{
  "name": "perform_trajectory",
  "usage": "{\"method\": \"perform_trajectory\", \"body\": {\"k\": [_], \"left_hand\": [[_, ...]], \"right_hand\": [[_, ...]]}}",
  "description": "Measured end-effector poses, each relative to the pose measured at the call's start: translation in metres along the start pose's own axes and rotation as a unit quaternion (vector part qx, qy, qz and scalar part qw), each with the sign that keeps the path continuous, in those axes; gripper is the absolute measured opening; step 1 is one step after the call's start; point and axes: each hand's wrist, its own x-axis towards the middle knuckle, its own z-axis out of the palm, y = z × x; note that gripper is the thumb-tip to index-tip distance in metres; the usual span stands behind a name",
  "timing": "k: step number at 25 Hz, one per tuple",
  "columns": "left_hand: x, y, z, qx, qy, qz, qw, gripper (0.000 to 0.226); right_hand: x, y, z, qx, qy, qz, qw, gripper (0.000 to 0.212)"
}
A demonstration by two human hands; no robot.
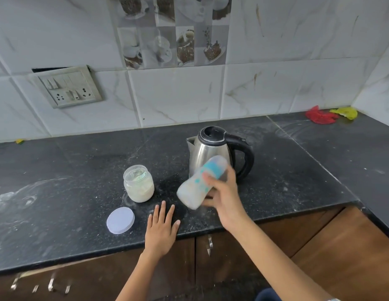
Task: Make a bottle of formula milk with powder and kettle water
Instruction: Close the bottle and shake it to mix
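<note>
In my right hand (pixel 224 198): blurred, tilted translucent plastic feeding bottle with teal print (pixel 202 181), gripped mid-body; I judge it light, slippery. Left hand (pixel 161 229) flat, released, on black worktop (pixel 69 192).

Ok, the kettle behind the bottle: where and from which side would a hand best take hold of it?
By the black loop handle on the kettle, coming from the right. The kettle stands upright with its spout pointing left and the handle facing right, open enough for fingers to wrap through. The right hand is nearest, but it is holding the tilted bottle.
</note>
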Motion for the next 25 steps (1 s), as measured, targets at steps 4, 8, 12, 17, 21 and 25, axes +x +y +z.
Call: {"method": "perform_trajectory", "body": {"k": [4,8,12,17,21,25], "left_hand": [[-0.007,0.008,-0.007,-0.084,0.035,-0.028,0.995,0.065],[-0.008,0.008,-0.012,-0.091,-0.02,-0.053,0.994,0.057],[-0.002,0.0,0.002,-0.051,0.005,-0.012,0.999,0.057],[-0.001,0.003,0.0,0.005,0.033,-0.011,0.999,0.069],[-0.014,0.018,-0.018,-0.091,0.042,-0.067,0.993,0.047],[-0.01,0.012,-0.019,-0.06,-0.051,-0.06,0.995,0.055]], "right_hand": [[-0.009,0.01,0.007,-0.038,-0.057,0.046,0.997,0.07],[-0.003,0.01,0.003,0.009,-0.015,0.024,1.0,0.065],[-0.006,0.01,0.01,-0.012,-0.041,0.048,0.998,0.068],[0.004,0.001,0.013,0.055,0.021,0.006,0.998,0.066],[-0.014,0.014,0.02,-0.064,-0.081,0.04,0.994,0.07],[-0.001,0.007,0.011,0.019,0.002,0.03,0.999,0.065]]}}
